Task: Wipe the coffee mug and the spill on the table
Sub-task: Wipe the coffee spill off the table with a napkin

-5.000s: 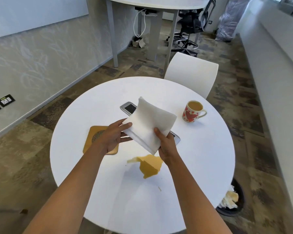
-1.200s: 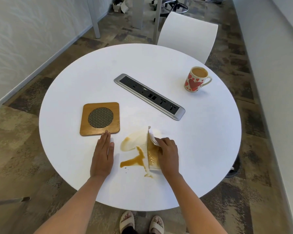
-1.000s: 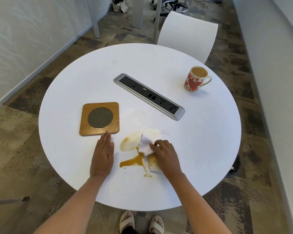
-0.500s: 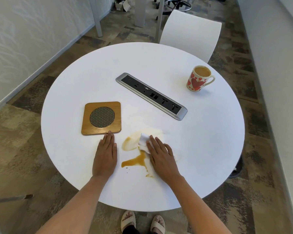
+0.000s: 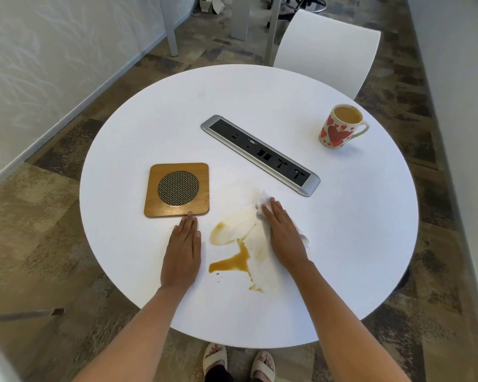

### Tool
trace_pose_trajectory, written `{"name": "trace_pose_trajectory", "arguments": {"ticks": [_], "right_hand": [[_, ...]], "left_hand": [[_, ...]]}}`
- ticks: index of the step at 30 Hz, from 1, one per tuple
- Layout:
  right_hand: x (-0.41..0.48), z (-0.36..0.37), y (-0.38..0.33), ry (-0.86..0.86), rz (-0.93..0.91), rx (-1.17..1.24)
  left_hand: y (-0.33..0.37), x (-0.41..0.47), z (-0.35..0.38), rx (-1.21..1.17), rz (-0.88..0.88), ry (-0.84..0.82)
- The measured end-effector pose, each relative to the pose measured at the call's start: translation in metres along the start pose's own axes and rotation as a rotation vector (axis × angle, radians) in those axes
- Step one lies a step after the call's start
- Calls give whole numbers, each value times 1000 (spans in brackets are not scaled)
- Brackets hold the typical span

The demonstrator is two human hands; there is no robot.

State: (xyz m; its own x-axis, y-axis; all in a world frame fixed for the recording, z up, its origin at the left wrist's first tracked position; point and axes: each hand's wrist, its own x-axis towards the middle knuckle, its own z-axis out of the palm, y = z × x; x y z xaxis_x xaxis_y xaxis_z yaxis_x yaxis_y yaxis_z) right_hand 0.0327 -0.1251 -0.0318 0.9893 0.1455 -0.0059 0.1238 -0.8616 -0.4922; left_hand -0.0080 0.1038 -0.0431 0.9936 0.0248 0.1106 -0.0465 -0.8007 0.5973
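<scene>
A brown coffee spill (image 5: 233, 261) is smeared across the near middle of the round white table (image 5: 356, 230). My right hand (image 5: 283, 234) lies flat on a white tissue (image 5: 262, 201), pressing it on the right side of the spill; only the tissue's edges show around the hand. My left hand (image 5: 182, 249) rests flat on the table left of the spill, holding nothing. The coffee mug (image 5: 340, 126), white with red hearts and full of coffee, stands at the far right, well away from both hands.
A wooden coaster with a mesh centre (image 5: 177, 189) lies just beyond my left fingertips. A silver power strip (image 5: 260, 154) runs diagonally across the table's middle. A white chair (image 5: 327, 51) stands behind the table. My sandalled feet (image 5: 238, 362) show below the near edge.
My right hand has flattened on the tissue and pushed it up and to the right, smearing the spill thinner. The left hand has stayed flat in place.
</scene>
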Motion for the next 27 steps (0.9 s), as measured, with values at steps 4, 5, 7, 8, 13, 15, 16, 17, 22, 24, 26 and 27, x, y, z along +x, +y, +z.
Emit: {"name": "trace_pose_trajectory", "arguments": {"ticks": [4,5,7,8,13,15,16,17,22,24,26,27], "right_hand": [[3,-6,10,9,-32,-27],[4,-6,10,29,13,19],[7,-5,9,86,139,103],[9,-4,7,105,191,121],[20,14,-35,-16,-26,128],[17,28,-58,-121,-210,111],[13,34,-67,-170,-281,101],[8,38,-74,-212,-341,93],[-40,53,-96,-415,-578,114],[-57,56,-96,-433,-625,96],[-66,54,-88,-433,-670,68],[-69,52,-84,-433,-692,48]], "left_hand": [[0,0,0,-24,-1,13],[0,-1,0,-28,-1,16],[0,0,0,-38,1,18],[0,0,0,-46,0,18],[-2,-1,1,-117,-17,34],[-3,-2,0,-202,-73,59],[-4,-2,-1,-248,-104,69],[-5,-2,-2,-298,-128,72],[-6,0,-12,-633,-248,74],[-7,0,-14,-703,-280,58],[-7,0,-15,-683,-278,35],[-6,-1,-15,-660,-271,29]]}}
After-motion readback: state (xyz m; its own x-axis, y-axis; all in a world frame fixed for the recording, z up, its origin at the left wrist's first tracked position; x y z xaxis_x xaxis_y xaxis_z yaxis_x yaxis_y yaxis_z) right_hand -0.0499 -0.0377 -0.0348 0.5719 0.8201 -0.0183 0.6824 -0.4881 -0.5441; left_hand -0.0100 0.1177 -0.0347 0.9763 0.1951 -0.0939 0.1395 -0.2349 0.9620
